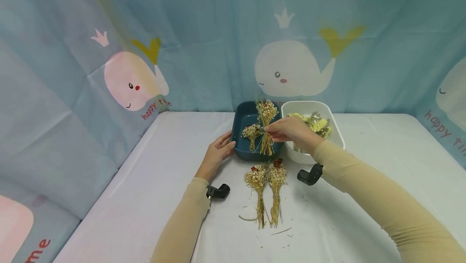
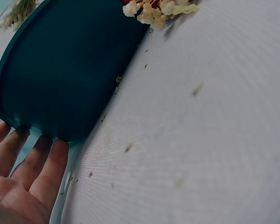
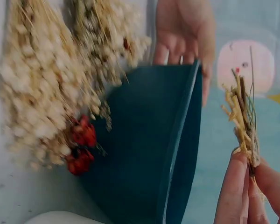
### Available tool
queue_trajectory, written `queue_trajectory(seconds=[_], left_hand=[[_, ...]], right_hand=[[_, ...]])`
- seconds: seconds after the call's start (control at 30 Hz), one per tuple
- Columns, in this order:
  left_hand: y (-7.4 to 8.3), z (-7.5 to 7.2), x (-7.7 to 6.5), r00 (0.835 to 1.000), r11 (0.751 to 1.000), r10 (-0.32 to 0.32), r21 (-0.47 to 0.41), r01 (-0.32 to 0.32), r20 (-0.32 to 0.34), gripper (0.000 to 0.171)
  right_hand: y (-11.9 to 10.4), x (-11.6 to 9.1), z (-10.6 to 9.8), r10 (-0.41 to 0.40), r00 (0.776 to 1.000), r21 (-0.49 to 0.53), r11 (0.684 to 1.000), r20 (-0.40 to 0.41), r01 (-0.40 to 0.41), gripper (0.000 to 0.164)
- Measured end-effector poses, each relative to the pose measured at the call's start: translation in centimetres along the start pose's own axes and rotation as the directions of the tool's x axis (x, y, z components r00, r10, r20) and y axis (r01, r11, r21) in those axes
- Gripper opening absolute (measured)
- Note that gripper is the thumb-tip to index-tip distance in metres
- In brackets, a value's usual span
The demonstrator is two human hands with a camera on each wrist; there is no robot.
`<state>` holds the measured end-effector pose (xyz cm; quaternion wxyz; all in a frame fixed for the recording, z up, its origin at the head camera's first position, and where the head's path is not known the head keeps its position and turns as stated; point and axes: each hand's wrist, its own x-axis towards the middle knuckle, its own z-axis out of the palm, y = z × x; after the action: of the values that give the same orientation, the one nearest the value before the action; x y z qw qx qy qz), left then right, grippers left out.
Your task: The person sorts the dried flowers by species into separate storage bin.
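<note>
My right hand (image 1: pixel 289 128) pinches the tied stems of a dried flower bunch (image 1: pixel 267 111) over the dark blue bin (image 1: pixel 238 155). In the right wrist view, thumb and fingers close round these stems (image 3: pixel 244 121), whose cut ends stick up. A shorter dried bunch (image 1: pixel 252 132) sits inside the bin. Along the bin's left outer wall, my left hand (image 1: pixel 217 151) lays nearly straight fingers (image 2: pixel 51 172) against the side. Two more bunches, a left one (image 1: pixel 256 178) and a right one (image 1: pixel 276 176) with red blooms, lie on the table before the bin.
A white bin (image 1: pixel 336 127) holding yellow flowers (image 1: pixel 320 125) stands right beside the blue one. Loose stem bits (image 1: pixel 281 231) and a piece of twine (image 1: pixel 247 218) lie on the white tablecloth (image 1: pixel 189 145). A whale-print curtain (image 1: pixel 204 52) hangs behind.
</note>
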<state>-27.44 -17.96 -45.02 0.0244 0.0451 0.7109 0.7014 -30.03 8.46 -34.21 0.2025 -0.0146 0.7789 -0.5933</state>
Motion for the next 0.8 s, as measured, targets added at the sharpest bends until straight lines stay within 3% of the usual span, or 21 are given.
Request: queue_trajectory(seconds=[0.27, 0.37, 0.53, 0.6, 0.8], left_hand=[[0.2, -0.2, 0.1, 1.000, 0.999, -0.024, -0.030, 0.024, 0.003, 0.054], [1.0, 0.0, -0.2, 0.999, 0.999, -0.043, -0.031, 0.043, 0.014, 0.055], [0.8, 0.0, -0.4, 1.000, 1.000, -0.013, -0.001, 0.013, 0.012, 0.055], [0.0, -0.1, 0.0, 1.000, 1.000, 0.000, 0.003, 0.000, 0.006, 0.055], [0.0, -0.1, 0.1, 1.000, 1.000, -0.009, -0.012, 0.009, 0.007, 0.054]], right_hand=[[-0.5, 2.5, 0.6, -0.005, 1.000, 0.005, 1.000, -0.024, 0.005, 0.043], [-0.5, 3.1, 0.8, 0.002, 0.999, 0.007, 1.000, -0.043, -0.002, 0.041], [-0.3, 4.3, 1.5, 0.049, 0.995, 0.058, 0.997, -0.091, -0.044, 0.035], [-0.1, 4.7, 1.9, 0.072, 0.990, 0.071, 0.995, -0.124, -0.063, 0.033], [0.5, 5.2, 2.8, 0.041, 0.986, 0.045, 0.998, -0.164, -0.034, 0.030]])
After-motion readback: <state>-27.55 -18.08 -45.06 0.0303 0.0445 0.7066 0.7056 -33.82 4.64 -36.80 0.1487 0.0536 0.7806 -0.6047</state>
